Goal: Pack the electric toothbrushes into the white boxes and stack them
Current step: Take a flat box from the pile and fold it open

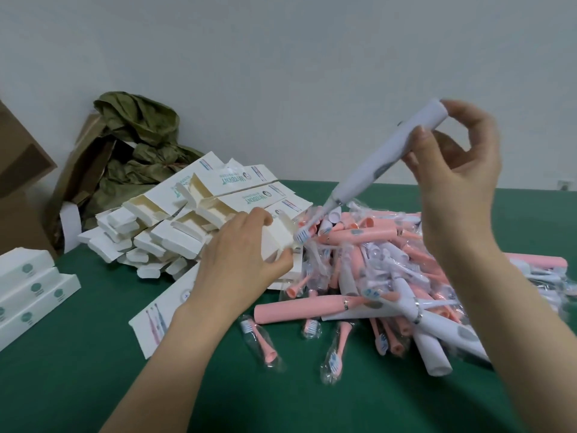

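Your right hand (459, 170) pinches the white toothbrush (374, 157) near its butt end, thumb on one side and fingertips on the other, with the rest of the fingers loosely curled. The toothbrush is up in the air and tilted, its bristle head (302, 235) down at the mouth of the box (278, 235); can't tell if it touches. Your left hand (237, 254) grips that box at its open end, fingers curled round it.

Handling, my guess: the brush is light, stiff plastic and smooth, so likely a bit slippery. A pinch this far back lets the head swing, so steer slow. The thin neck looks like the weak part; don't lever it on the box edge. Hold the fat body. The box is thin card and crushes easily, so squeeze lightly on the edges or the mouth closes.

Just right of the box is the pile (390, 276) of pink and white brushes. Wrapped spare heads (265, 342) lie loose on the green table (93, 354). A heap of open boxes (175, 226) sits behind the left hand. The packed boxes (34, 285) are far left in a stepped stack. A brown carton (18, 170) and green wrap (137, 142) are at the back.
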A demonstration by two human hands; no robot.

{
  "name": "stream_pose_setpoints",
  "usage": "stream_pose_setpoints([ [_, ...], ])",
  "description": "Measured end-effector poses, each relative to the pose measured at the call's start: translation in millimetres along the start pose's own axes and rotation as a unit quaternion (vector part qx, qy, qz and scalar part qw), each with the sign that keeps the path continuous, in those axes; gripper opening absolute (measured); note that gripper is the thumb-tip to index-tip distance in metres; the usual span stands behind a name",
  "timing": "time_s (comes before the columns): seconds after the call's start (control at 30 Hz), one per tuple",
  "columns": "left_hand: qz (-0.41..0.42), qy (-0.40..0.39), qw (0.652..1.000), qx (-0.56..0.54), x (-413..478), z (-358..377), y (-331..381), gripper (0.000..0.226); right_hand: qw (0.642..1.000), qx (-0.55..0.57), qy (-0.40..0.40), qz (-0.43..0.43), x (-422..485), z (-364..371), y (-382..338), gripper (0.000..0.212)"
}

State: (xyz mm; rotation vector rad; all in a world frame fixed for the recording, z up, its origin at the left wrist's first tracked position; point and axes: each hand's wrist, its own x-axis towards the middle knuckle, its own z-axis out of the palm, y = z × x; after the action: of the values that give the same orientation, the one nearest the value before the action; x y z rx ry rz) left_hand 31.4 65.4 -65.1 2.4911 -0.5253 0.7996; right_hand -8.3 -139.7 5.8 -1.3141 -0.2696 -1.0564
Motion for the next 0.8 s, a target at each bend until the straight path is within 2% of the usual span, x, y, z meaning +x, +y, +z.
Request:
stream_pose_setpoints([
  [0.17,0.013,0.001,1.000,-0.015,-5,1,2,0.041,0.998,0.013,0.016,0.052,-22,19,14,0.021],
  [0.27,0.022,0.015,0.999,-0.028,-4,0,4,0.037,0.990,0.043,0.022,0.130,-37,27,25,0.020],
  [0.33,0.021,0.014,0.999,-0.039,-3,0,3,0.040,0.986,0.035,-0.009,0.165,-52,35,33,0.018],
  [0.4,0.024,0.012,0.999,-0.037,-3,-1,2,0.045,0.984,-0.047,-0.106,0.138,-63,39,37,0.013],
  [0.5,0.013,0.025,0.999,-0.040,-7,-3,-4,0.046,0.934,-0.149,-0.308,0.103,-56,37,32,0.011],
  [0.53,0.007,0.028,0.999,-0.043,-8,-4,-7,0.047,0.925,-0.164,-0.326,0.105,-48,32,30,0.014],
  [0.63,-0.002,0.039,0.998,-0.047,-9,-7,-14,0.046,0.912,-0.278,-0.291,0.081,-22,12,30,0.018],
  [0.7,-0.005,0.049,0.997,-0.053,-8,-9,-15,0.046,0.869,-0.380,-0.311,0.061,-18,4,37,0.014],
  [0.8,-0.005,0.050,0.997,-0.057,-8,-9,-15,0.047,0.811,-0.464,-0.347,0.074,-33,9,54,0.013],
])
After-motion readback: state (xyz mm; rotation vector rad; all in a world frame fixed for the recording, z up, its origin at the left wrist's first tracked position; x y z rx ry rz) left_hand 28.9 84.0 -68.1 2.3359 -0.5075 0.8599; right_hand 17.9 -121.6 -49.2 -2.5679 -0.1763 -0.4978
